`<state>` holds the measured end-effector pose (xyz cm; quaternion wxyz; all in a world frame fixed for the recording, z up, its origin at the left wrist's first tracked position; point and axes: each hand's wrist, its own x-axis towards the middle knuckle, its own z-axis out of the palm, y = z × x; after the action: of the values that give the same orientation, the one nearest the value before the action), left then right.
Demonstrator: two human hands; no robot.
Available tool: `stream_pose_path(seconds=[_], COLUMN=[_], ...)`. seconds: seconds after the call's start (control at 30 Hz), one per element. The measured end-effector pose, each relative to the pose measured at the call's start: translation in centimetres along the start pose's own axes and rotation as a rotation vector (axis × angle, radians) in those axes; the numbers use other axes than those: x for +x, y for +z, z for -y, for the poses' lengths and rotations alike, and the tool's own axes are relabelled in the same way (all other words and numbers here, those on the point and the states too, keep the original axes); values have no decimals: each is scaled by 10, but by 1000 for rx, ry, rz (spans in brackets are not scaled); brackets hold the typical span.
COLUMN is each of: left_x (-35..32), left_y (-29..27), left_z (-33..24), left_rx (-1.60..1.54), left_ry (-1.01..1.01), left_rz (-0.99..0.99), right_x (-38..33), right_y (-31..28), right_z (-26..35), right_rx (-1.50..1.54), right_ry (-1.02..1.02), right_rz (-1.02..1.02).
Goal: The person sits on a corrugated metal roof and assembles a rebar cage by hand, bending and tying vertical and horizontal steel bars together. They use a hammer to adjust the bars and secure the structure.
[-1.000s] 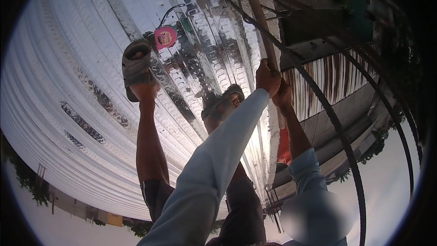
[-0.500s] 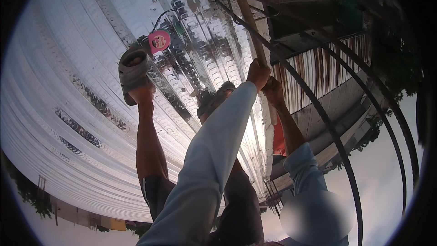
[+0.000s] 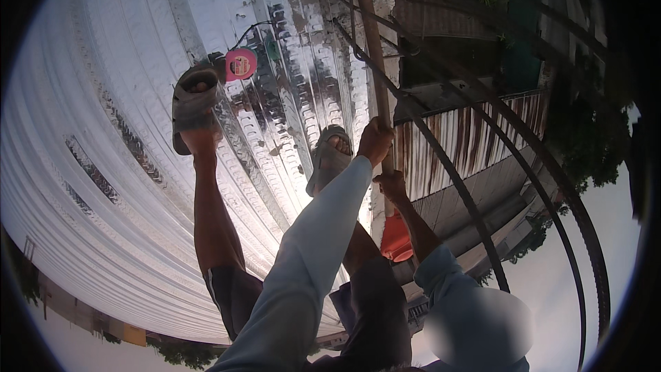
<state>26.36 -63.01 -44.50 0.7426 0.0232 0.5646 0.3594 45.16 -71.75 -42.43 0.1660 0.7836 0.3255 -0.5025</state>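
Observation:
A long wooden pole (image 3: 370, 24) runs from the far edge down to my hands, along the right edge of the metal roofing. My left hand (image 3: 376, 140) wraps round it. Just below, my right hand (image 3: 392, 184) is closed on its nearer part. A red object (image 3: 396, 238) shows beneath my right hand; whether it joins the pole I cannot tell. My sandalled left foot (image 3: 197, 107) and right foot (image 3: 332, 158) stand on the ribbed sheets. Beside the left foot lies a pink rounded case (image 3: 241, 65) with a dark cord.
Shiny ribbed metal roofing (image 3: 124, 200) spreads left. Dark bent rebars (image 3: 454, 179) arch across the right side. Beyond them lie a rusty corrugated sheet (image 3: 475, 127), lower roofs and trees (image 3: 585, 158). A small green thing (image 3: 275, 49) sits past the pink case.
Both hands have come lower and leftward in view, with a wider gap between them along the pole. My right foot shows more fully. Rebars and background have shifted left.

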Motion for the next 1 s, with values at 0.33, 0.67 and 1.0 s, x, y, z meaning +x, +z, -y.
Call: stream_pose_path(seconds=[0.33,0.67,1.0], left_x=[-32,-59,-68], left_y=[9,10,15], left_z=[-17,-53,-65], left_rx=[-40,-62,-84], left_ry=[56,-19,3], left_rz=[-88,-87,-96], right_x=[-17,-52,-93], right_y=[-15,-26,-38], right_z=[-18,-3,46], right_rx=[-107,-6,114], right_ry=[-187,-141,135], right_rz=[76,104,90])
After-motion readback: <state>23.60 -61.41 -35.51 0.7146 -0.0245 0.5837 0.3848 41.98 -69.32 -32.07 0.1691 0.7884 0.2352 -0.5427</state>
